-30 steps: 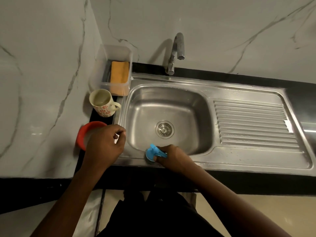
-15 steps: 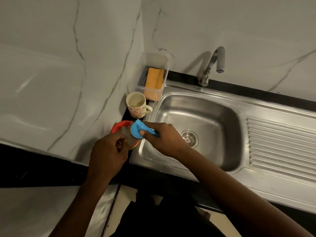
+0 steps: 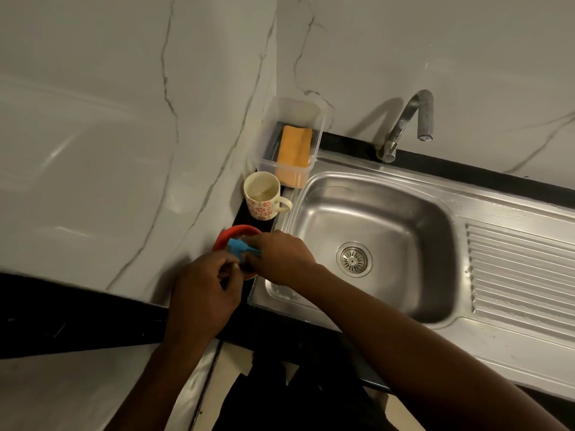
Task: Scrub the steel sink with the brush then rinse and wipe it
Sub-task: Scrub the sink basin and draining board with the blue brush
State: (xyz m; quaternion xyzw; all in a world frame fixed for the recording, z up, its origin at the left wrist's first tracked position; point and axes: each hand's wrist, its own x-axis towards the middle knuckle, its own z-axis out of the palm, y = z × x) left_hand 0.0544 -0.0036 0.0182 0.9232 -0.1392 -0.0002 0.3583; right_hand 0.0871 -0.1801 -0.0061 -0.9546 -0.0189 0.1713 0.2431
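Brush [image 3: 237,246] lies half hidden in gripping right fingers [image 3: 264,241] above red bowl [image 3: 231,231]; left fingers [image 3: 219,275] curl, hold unclear.

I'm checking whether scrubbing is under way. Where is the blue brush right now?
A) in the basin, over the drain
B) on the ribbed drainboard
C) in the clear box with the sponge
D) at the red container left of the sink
D: the right hand holds the blue brush at the red container, which sits left of the sink and in front of the mug.
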